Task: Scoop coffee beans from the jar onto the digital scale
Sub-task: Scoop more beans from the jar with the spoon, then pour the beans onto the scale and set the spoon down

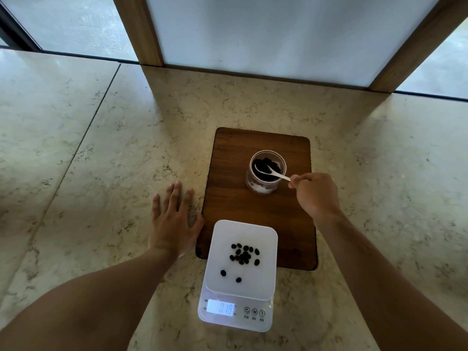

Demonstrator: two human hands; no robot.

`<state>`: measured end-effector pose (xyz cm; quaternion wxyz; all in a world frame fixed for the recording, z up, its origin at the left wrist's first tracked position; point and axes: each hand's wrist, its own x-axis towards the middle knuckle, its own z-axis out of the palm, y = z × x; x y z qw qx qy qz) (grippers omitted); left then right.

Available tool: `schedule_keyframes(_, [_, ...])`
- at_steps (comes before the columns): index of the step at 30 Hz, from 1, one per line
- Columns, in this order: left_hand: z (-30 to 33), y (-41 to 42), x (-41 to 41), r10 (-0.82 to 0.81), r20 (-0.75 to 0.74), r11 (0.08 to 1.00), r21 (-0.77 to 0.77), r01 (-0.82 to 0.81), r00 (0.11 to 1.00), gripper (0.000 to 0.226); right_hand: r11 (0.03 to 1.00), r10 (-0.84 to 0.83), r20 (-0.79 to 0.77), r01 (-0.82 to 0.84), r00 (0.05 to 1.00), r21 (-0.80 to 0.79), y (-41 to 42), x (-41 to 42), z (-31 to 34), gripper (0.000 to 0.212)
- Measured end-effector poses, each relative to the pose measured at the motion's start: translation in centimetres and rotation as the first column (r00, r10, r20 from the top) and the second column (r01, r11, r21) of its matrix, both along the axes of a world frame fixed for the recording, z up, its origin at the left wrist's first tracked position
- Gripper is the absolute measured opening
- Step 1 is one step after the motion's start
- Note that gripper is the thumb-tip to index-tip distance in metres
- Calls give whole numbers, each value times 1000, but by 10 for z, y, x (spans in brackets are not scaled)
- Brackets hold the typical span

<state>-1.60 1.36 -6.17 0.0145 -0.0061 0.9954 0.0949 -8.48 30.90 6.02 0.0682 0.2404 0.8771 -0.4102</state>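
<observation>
Right-hand fingers [295, 179] pinch white spoon [268, 171] in bean jar [266, 172]; left hand [174, 220] flat, released, on surface. Lift level, carry to 6 o'clock scale [240, 259].

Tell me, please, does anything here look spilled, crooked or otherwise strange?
Nothing is spilled: every bean outside the jar lies on the scale, two apart from the cluster. The scale sits half on the wooden board, half on the counter, perhaps unevenly.
</observation>
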Motion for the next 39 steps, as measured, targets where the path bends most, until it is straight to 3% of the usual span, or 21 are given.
schedule_keyframes(9, [-2,-1,0,-3,-10,1000,8,3,1000,76,1000,1,-38,-1,999,-16,8,12,0,27])
schedule_keyframes(16, [1,0,1,8,4,1000,15,-9,1000,75,991,99,-101,-107,990,-83,22,43,2,30])
schedule_keyframes(26, [-2,0,1,8,-12,1000,4,-8,1000,72,956,226,-26,-227,974,-185,25,106,-15,28])
schedule_keyframes(32, [-4,-1,0,11,-16,1000,10,-11,1000,70,942,319,37,-312,947,-122,17,130,-27,22])
schedule_keyframes(39, [-2,0,0,19,-12,1000,12,-18,1000,70,935,331,-28,-332,943,-128,16,138,-34,21])
